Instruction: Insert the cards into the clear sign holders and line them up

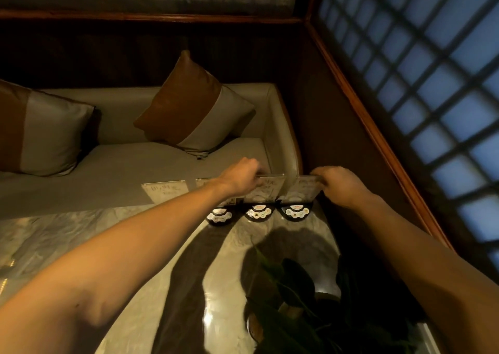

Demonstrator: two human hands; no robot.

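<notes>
Plant (pixel 294 294): nearest, at 6 o'clock.
Left hand (pixel 240 176): gripped top of middle sign holder (pixel 266 188).
Right hand (pixel 340 184): gripped rightmost holder (pixel 303 191), at 3 o'clock of it.

A marbled worktop (pixel 81 234) fills the foreground, with a dark leafy plant (pixel 302 299) at its near right corner. Behind it runs a grey cushioned bench (pixel 151 159) carrying two brown-and-grey pillows (pixel 194 107) (pixel 40 132). A latticed window (pixel 432 78) glows blue on the right, framed in reddish wood
</notes>
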